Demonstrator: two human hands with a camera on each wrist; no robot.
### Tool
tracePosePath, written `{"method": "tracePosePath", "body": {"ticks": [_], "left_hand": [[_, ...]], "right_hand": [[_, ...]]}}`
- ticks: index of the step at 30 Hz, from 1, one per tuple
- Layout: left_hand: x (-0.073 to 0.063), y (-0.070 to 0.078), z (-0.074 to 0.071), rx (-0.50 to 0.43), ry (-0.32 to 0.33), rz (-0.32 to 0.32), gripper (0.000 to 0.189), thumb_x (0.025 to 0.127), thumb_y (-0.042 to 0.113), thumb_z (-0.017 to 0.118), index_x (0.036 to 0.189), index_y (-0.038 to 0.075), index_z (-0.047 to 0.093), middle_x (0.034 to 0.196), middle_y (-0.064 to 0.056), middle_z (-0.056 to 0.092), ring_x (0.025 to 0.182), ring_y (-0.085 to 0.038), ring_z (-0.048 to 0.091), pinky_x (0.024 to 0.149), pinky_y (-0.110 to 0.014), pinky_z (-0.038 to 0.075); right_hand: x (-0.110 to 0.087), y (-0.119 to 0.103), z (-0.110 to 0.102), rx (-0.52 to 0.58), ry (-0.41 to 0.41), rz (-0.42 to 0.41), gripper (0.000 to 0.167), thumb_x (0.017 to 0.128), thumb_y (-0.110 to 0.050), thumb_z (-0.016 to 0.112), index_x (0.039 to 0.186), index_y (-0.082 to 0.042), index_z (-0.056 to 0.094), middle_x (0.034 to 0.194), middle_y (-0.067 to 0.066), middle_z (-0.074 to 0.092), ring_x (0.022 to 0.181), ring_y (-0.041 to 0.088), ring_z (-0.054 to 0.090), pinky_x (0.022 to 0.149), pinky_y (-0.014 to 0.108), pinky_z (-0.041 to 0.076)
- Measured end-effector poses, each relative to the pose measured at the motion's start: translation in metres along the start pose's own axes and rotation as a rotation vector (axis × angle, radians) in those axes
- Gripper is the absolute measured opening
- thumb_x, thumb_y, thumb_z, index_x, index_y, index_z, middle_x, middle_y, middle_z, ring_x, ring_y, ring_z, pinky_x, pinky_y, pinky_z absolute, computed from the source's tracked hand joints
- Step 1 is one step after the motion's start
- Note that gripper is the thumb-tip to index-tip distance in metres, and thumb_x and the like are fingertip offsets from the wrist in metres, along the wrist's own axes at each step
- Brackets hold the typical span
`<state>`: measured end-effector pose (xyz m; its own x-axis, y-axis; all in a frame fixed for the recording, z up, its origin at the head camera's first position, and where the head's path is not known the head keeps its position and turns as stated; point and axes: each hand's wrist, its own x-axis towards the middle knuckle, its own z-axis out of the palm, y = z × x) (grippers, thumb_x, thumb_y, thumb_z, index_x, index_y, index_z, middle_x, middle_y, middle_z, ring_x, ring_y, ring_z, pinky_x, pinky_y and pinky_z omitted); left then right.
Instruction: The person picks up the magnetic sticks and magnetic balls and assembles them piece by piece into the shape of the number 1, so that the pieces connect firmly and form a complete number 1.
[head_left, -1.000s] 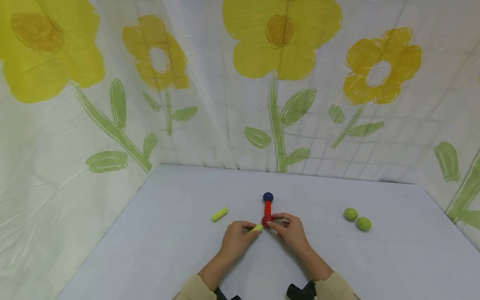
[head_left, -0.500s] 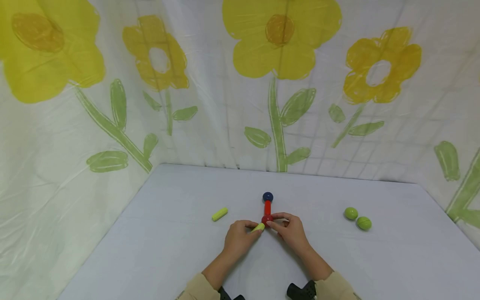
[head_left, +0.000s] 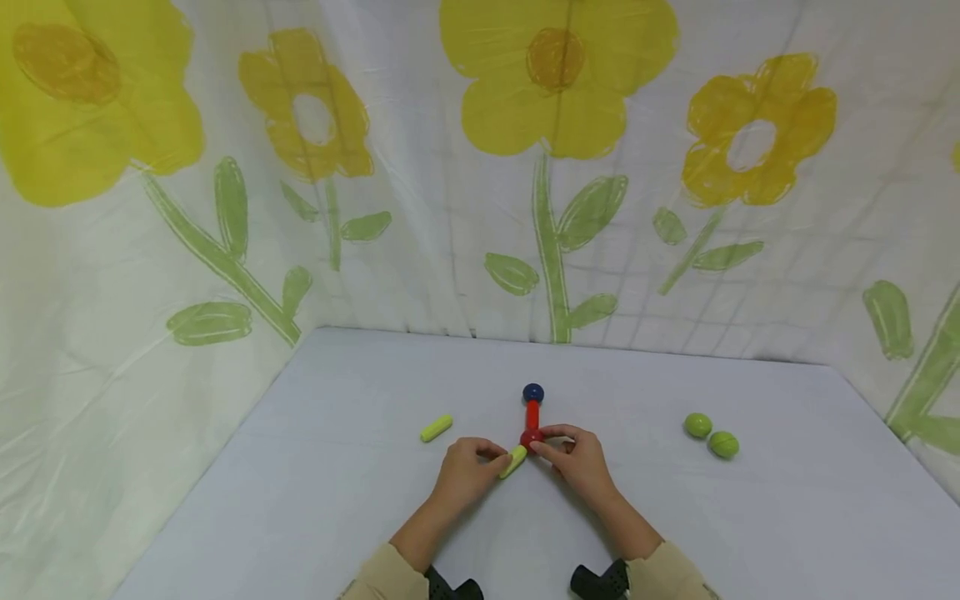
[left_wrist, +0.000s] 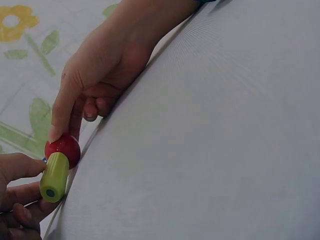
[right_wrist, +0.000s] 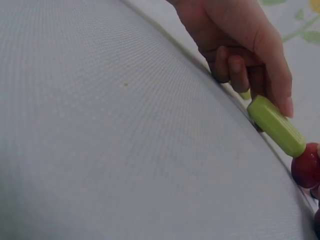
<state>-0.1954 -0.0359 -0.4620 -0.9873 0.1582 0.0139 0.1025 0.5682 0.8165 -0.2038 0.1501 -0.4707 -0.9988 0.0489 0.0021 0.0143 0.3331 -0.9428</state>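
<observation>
A light green magnetic stick [head_left: 513,461] slants down from a red ball [head_left: 531,439], its upper end against the ball. My left hand [head_left: 467,473] has its thumb and finger at the stick's sides, near the outer end, in a light pinch. My right hand [head_left: 579,463] pinches the red ball between thumb and forefinger. Beyond the ball a red stick [head_left: 532,415] runs to a dark blue ball [head_left: 533,392]. In the left wrist view the green stick [left_wrist: 54,177] shows a dark round spot in its end. The right wrist view shows the red ball [right_wrist: 305,167] partly cut off by the frame.
Another light green stick [head_left: 437,428] lies left of the joined pieces. Two green balls [head_left: 697,426] lie to the right on the white table [head_left: 360,375]. Behind the table hangs a white curtain [head_left: 420,275] printed with yellow flowers.
The left hand first brings the green stick up to the red ball, then shifts left along it, baring more of the stick. The right hand keeps its hold on the ball.
</observation>
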Motion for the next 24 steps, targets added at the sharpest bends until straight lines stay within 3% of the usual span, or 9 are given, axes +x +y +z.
{"method": "tracePosePath", "body": {"ticks": [12, 24], "left_hand": [[-0.002, 0.004, 0.003, -0.017, -0.024, -0.037, 0.02, 0.08, 0.03, 0.071, 0.084, 0.011, 0.073, 0.085, 0.001, 0.069, 0.084, -0.013, 0.057, 0.073, -0.035, 0.047], [-0.004, 0.011, 0.012, -0.097, -0.044, -0.036, 0.021, 0.08, 0.026, 0.071, 0.088, 0.007, 0.073, 0.081, 0.001, 0.069, 0.076, -0.009, 0.057, 0.063, -0.024, 0.046]], "right_hand": [[0.0, 0.0, 0.001, -0.008, 0.003, -0.003, 0.026, 0.077, -0.016, 0.076, 0.099, -0.005, 0.07, 0.059, 0.0, 0.056, 0.043, 0.007, 0.04, 0.044, 0.02, 0.032], [0.0, -0.001, 0.001, 0.003, 0.002, 0.011, 0.026, 0.076, -0.016, 0.076, 0.099, -0.005, 0.07, 0.055, 0.0, 0.054, 0.042, 0.007, 0.04, 0.044, 0.02, 0.034]]}}
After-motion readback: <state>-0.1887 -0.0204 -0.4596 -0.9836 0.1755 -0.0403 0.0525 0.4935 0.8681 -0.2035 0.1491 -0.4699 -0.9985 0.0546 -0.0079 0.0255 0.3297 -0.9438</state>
